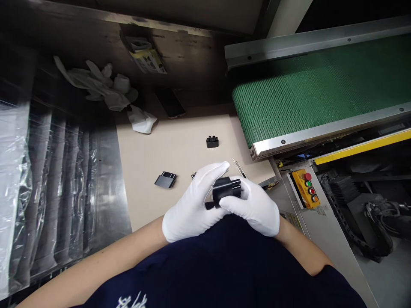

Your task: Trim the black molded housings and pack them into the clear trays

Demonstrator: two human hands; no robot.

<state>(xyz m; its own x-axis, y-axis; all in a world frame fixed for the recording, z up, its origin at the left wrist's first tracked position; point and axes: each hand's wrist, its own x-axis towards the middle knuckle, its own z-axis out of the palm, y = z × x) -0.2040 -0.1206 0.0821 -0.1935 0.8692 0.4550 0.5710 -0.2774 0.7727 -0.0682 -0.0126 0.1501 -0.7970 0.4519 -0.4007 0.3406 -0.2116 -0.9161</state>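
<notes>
A black plastic part (224,190) with round prongs on its right side is held close to my body. My right hand (255,207), in a white glove, grips it with the thumb across its front. My left hand (195,205), also gloved in white, curves round the part's left side, thumb and fingers apart; a small dark piece shows by its palm, and whether the hand grips it I cannot make out. Beyond my hands, a small black part (212,142) stands on the beige sheet (144,158). Another black part (166,179) lies left of my left hand.
A green conveyor (314,94) juts in from the right, above a yellow button box (306,188). A phone (170,102), crumpled white gloves (112,92) and a thin tool (239,168) lie around. Clear plastic sheeting (41,184) hangs at left.
</notes>
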